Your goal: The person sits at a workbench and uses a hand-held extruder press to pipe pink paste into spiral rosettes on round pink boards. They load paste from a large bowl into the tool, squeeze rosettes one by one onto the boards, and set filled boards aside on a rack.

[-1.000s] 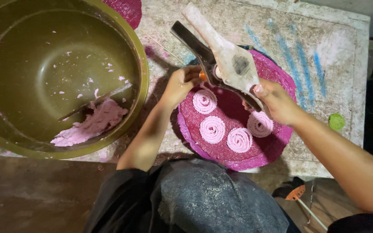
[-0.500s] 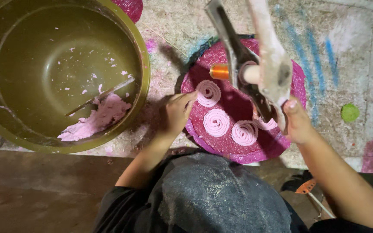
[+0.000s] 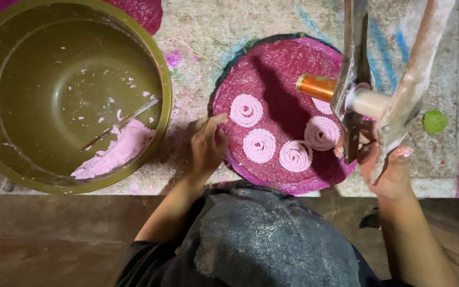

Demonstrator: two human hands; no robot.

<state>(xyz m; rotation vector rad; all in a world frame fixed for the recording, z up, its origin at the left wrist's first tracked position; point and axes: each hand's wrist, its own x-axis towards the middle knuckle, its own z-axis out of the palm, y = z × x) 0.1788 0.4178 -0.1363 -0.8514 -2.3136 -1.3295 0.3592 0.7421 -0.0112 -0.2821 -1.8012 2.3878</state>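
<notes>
While left hand point(image 3: 207, 146) rests open on mat point(image 3: 282, 69), right hand point(image 3: 386, 170) grips press point(image 3: 354, 95), 4 whole spirals point(image 3: 246, 110), perhaps 1 hidden.

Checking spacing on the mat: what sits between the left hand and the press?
In the head view, dough spirals on the red mat lie between the left hand and the press in the right hand.

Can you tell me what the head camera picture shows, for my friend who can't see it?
A right hand holds a dough press over a round magenta mat with pink dough spirals, while the left hand touches the mat's edge. A big olive bowl with pink dough sits to the left.
</notes>
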